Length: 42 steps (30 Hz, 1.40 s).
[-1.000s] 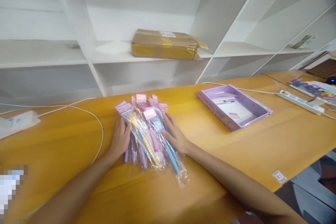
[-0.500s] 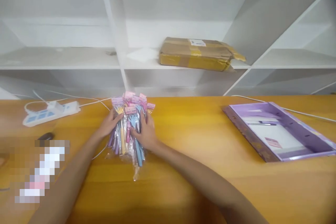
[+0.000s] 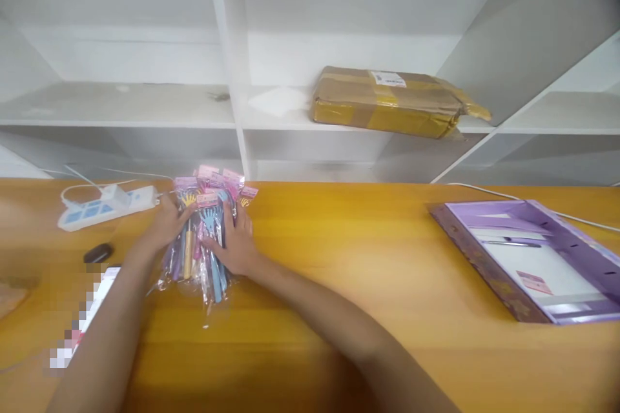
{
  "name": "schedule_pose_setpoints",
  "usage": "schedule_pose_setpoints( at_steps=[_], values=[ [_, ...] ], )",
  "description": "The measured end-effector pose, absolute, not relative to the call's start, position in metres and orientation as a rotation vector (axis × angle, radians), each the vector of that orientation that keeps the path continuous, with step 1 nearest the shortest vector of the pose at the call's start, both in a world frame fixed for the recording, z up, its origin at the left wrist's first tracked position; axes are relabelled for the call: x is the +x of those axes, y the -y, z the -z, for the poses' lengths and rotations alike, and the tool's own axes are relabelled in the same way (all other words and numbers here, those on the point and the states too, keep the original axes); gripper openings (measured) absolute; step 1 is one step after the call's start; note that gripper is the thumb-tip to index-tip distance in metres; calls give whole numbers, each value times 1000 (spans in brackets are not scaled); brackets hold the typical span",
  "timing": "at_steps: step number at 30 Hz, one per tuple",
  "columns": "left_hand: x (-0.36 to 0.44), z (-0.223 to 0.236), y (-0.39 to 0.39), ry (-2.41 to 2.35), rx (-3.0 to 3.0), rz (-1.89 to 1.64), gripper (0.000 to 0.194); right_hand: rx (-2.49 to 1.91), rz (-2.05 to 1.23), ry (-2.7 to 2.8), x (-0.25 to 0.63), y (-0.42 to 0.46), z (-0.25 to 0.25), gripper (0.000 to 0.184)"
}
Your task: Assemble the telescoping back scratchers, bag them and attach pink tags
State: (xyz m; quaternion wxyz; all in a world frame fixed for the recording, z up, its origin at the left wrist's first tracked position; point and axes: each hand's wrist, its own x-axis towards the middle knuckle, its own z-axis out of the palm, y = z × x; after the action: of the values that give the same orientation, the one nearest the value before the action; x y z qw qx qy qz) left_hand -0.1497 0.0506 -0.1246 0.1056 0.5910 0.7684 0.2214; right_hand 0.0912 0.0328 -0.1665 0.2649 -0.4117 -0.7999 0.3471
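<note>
A bundle of plastic-wrapped back scratchers [image 3: 208, 242] lies on the wooden table with the pink header cards toward the shelves. Their hand-shaped heads and handles are blue, yellow, purple and pink. Around the left side of the bundle my left hand [image 3: 167, 222] is closed, its fingers partly hidden. My right hand [image 3: 237, 242] presses on the right side, fingers along the blue ones and thumb across the wrappers. Between them, both hands hold the bundle together.
A white power strip [image 3: 109, 206] with cords sits left of the bundle, near a small black object [image 3: 98, 253] and a pixelated bright screen. On the right stands a purple open box [image 3: 498, 264] containing a pen and papers. A taped cardboard box [image 3: 387, 103] rests on the white shelf.
Both hands have slid the bundle of back scratchers left across the table, close to the power strip. The view has turned left, so the purple box appears farther right.
</note>
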Motion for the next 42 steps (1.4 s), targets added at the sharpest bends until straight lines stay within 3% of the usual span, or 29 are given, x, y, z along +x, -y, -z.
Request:
schedule_pose_setpoints(
  at_steps=[3, 5, 8, 11, 14, 21, 26, 30, 34, 38, 42],
  values=[
    [-133, 109, -41, -2461, 1771, -642, 98, -807, -994, 2382, 143, -24, 155, 101],
    [-110, 97, -26, -2419, 1973, -712, 91, -794, -973, 2442, 189, -13, 152, 94],
    [-60, 84, 6, -2006, 2121, -750, 82, -925, -928, 2449, 253, 8, 165, 87],
    [-6, 88, 30, -1643, 2238, -546, 73, -1027, -752, 2414, 290, 21, 188, 78],
    [31, 108, 30, -1534, 2363, -429, 59, -956, -627, 2411, 297, 20, 195, 64],
    [54, 152, 1, -1783, 2568, -349, 51, -960, -671, 2152, 297, -5, 193, 35],
    [80, 148, 27, -1365, 2598, -382, 38, -1241, -725, 1816, 308, -23, 204, 35],
    [93, 153, 42, -1206, 2441, -495, 36, -1282, -602, 2002, 326, -9, 198, 43],
    [94, 177, 41, -1387, 2401, -649, 39, -1280, -414, 2217, 340, 30, 193, 11],
    [88, 194, 36, -1470, 2225, -752, 49, -1229, -379, 2300, 341, 48, 188, 26],
    [87, 193, 32, -1360, 1876, -900, 55, -967, -666, 2301, 332, 36, 185, 36]
  ],
)
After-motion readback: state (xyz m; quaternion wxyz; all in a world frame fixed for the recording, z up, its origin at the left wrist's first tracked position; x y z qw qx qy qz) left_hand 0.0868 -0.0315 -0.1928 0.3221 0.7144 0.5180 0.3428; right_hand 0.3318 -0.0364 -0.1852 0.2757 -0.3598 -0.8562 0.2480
